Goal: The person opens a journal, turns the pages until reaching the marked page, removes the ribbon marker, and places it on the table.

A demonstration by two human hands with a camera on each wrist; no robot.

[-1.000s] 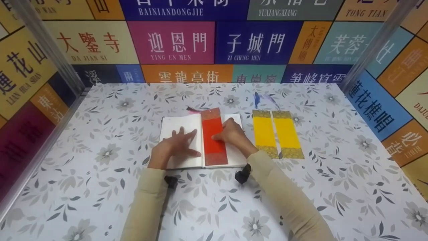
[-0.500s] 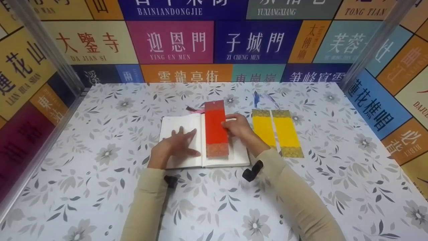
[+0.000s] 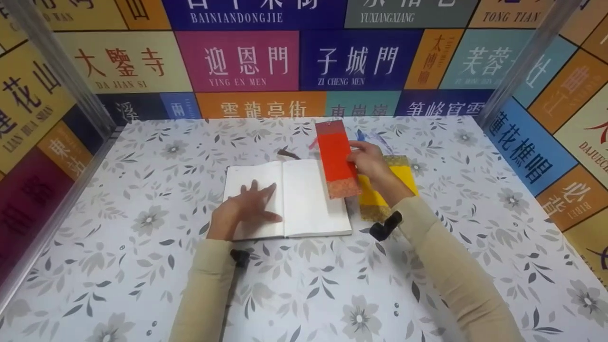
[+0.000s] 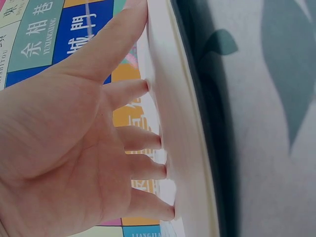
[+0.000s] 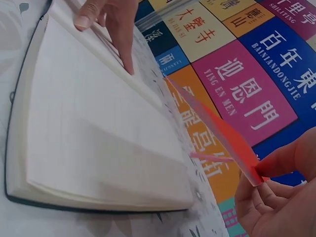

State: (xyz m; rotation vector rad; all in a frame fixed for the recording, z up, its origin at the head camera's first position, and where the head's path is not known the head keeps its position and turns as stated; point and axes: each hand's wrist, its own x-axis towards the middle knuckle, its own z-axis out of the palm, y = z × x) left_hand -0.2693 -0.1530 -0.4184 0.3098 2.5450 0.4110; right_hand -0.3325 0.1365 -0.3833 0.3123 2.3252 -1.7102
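Note:
An open notebook (image 3: 316, 209) with blank pages lies on the table. Across its left page my left hand (image 3: 247, 206) is spread, fingertips pressing the paper; the left wrist view shows those fingers (image 4: 143, 138) straight against the page edge. My right hand (image 3: 373, 164) pinches a red bookmark (image 3: 336, 156) with gold-patterned ends by its right edge, thumb against fingers. The bookmark is raised above the notebook's right side, tilted, a pink tassel (image 5: 210, 157) hanging from it. Partly hidden under the right hand and forearm are yellow bookmarks (image 3: 401, 175) lying on the table.
A dark tassel (image 3: 288, 153) sticks out behind the notebook's top edge. Blue and lilac tassels (image 3: 380, 141) lie beyond the right hand. A floral cloth (image 3: 285, 294) covers the table, and panels with large characters (image 3: 237, 61) stand at the back and sides.
My right hand has lifted the red bookmark off the notebook's right page and carried it up and to the right, now partly over the yellow bookmarks. The left hand has stayed on the left page.

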